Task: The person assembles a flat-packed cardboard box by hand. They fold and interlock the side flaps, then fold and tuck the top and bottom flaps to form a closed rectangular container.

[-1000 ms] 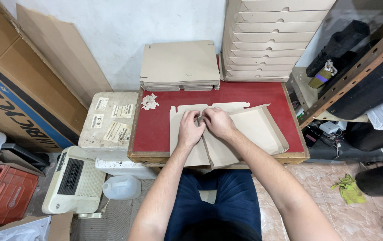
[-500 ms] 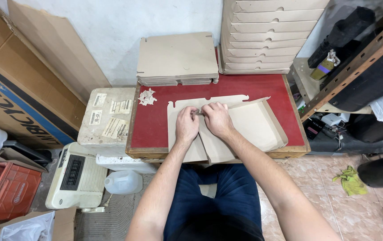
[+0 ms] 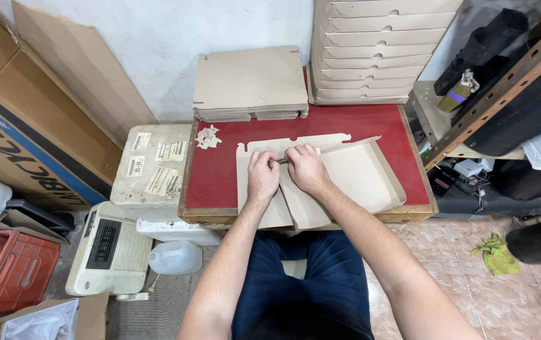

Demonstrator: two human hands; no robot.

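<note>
A half-folded brown cardboard box (image 3: 358, 173) lies on the red table (image 3: 217, 173) in front of me. Its right side walls stand up; its left part lies flat. My left hand (image 3: 262, 175) and my right hand (image 3: 304, 167) sit side by side on the middle of the cardboard, fingers curled and pinching a folded flap at the crease between them. Both thumbs press down on the sheet.
A pile of flat cardboard blanks (image 3: 250, 82) lies at the table's back, with a tall stack of folded boxes (image 3: 377, 50) to its right. Paper scraps (image 3: 207, 136) lie at the table's left. A white box (image 3: 151, 164), a jug (image 3: 176, 257) and shelving (image 3: 503, 94) flank the table.
Both hands stay on the crease of the cardboard and have barely shifted. The camera view has tilted slightly.
</note>
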